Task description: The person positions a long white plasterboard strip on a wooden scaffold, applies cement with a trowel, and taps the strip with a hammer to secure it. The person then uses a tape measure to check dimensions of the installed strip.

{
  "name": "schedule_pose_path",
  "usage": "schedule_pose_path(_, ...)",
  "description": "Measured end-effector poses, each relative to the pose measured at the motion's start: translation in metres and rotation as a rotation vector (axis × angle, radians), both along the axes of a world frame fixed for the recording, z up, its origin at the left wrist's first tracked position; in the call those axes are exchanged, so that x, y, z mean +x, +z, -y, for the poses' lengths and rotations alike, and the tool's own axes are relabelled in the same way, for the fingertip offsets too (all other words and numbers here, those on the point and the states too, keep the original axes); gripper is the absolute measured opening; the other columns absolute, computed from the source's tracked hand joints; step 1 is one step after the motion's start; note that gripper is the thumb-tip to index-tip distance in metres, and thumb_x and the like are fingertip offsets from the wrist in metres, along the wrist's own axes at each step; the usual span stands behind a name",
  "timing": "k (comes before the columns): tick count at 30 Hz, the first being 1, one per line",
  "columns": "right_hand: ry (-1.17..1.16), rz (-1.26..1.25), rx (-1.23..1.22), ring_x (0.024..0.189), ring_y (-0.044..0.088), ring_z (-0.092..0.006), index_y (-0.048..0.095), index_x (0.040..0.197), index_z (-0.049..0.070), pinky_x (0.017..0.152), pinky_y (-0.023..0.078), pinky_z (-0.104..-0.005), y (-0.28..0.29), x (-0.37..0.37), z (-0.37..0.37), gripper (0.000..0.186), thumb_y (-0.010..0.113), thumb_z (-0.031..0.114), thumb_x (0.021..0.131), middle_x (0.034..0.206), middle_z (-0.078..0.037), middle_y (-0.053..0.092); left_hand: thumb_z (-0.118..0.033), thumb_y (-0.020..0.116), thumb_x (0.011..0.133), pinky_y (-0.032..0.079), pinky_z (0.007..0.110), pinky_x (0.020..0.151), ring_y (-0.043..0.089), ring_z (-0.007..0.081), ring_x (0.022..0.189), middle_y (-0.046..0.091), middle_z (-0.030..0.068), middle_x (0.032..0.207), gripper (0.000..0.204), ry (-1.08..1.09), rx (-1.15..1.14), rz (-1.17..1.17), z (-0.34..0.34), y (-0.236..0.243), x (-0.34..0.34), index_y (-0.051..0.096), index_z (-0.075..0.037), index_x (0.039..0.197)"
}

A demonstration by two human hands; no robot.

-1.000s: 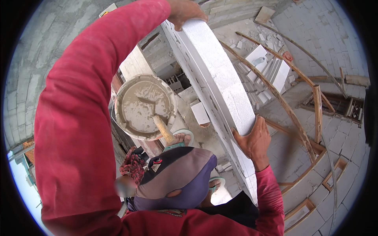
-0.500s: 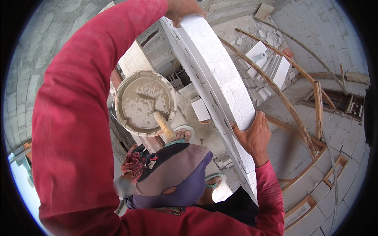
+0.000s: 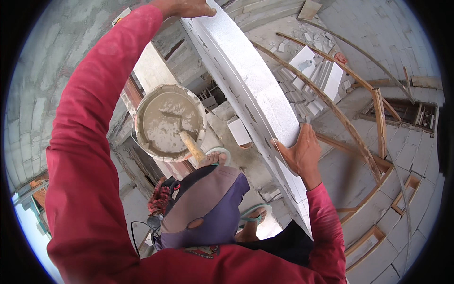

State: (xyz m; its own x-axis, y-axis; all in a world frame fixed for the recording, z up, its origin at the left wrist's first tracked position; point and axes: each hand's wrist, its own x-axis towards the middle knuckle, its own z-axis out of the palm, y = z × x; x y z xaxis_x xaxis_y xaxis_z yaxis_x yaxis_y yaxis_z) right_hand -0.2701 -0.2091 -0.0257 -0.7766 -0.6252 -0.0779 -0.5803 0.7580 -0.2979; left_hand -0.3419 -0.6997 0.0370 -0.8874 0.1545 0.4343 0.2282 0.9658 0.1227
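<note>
A long white lightweight block [image 3: 257, 78] lies along the top of a narrow wall of pale blocks [image 3: 236, 102], running from the upper middle toward the lower right. My left hand [image 3: 187, 7] reaches to its far end, fingers bent over the top edge; the picture's rim cuts part of the hand off. Nearer to me, my right hand [image 3: 305, 154] straddles the block's near end, thumb on the left face and fingers on the right. Left of the wall, a bucket [image 3: 204, 111] holds wet grey mortar, and a wooden-handled trowel [image 3: 193, 146] rests in it.
The bucket stands on a plank platform [image 3: 153, 71], close to my sandalled foot [image 3: 217, 158]. Another white block [image 3: 240, 131] lies below, beside the wall. Beyond it are wooden poles [image 3: 326, 94], stacked white blocks [image 3: 326, 78] with a bottle on them, and rubble.
My left hand has shifted left and farther away at the block's far end. My right hand has slid slightly away from me along the block. The view has tilted a little.
</note>
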Motion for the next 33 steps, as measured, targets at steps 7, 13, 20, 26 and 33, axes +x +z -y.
schedule_pose_path(7, 0.065, 0.092, -0.129, 0.101, 0.066, -0.0426, 0.059, 0.120, -0.002, 0.085, 0.054, -0.0526, -0.004, -0.013, -0.010, 0.048, 0.069, 0.041, 0.103, 0.107, -0.024, 0.067, -0.056, 0.085, 0.087, 0.048, 0.059, 0.114, 0.036, 0.0520, 0.151, 0.020, 0.0343, 0.167, 0.127, 0.729, 1.672, 0.257, -0.126, -0.046, 0.109, 0.003, -0.002, 0.169)
schedule_pose_path(13, 0.072, 0.091, -0.105, 0.097, 0.067, -0.0411, 0.062, 0.130, -0.001, 0.081, 0.055, -0.0525, 0.000, -0.012, -0.008, 0.046, 0.065, 0.038, 0.106, 0.106, -0.021, 0.072, -0.054, 0.081, 0.092, 0.054, 0.063, 0.109, 0.035, 0.0590, 0.149, 0.017, 0.0330, 0.170, 0.131, 0.720, 1.860, 0.456, -0.165, -0.071, 0.091, -0.013, -0.008, 0.170)
schedule_pose_path(20, 0.052, 0.120, -0.086, 0.094, 0.068, -0.0374, 0.064, 0.129, -0.001, 0.078, 0.055, -0.0507, 0.005, -0.014, -0.006, 0.048, 0.067, 0.039, 0.104, 0.100, -0.019, 0.073, -0.043, 0.069, 0.104, 0.060, 0.059, 0.101, 0.051, 0.0483, 0.142, 0.033, 0.0320, 0.164, 0.112, 0.687, 1.795, 0.442, -0.166, -0.076, 0.086, -0.013, -0.009, 0.171)
schedule_pose_path(26, 0.065, 0.119, -0.108, 0.092, 0.067, -0.0366, 0.065, 0.127, -0.002, 0.077, 0.055, -0.0499, 0.004, -0.015, -0.005, 0.048, 0.068, 0.040, 0.103, 0.101, -0.020, 0.074, -0.043, 0.067, 0.105, 0.060, 0.059, 0.102, 0.053, 0.0478, 0.141, 0.034, 0.0314, 0.164, 0.109, 0.699, 1.799, 0.440, -0.166, -0.077, 0.087, -0.013, -0.009, 0.171)
schedule_pose_path(33, 0.065, 0.130, -0.083, 0.093, 0.067, -0.0360, 0.064, 0.130, -0.003, 0.079, 0.055, -0.0491, 0.006, -0.014, -0.005, 0.050, 0.068, 0.040, 0.103, 0.103, -0.019, 0.074, -0.044, 0.068, 0.104, 0.060, 0.059, 0.102, 0.056, 0.0468, 0.138, 0.036, 0.0306, 0.163, 0.110, 0.623, 1.775, 0.451, -0.162, -0.080, 0.087, -0.012, -0.009, 0.171)
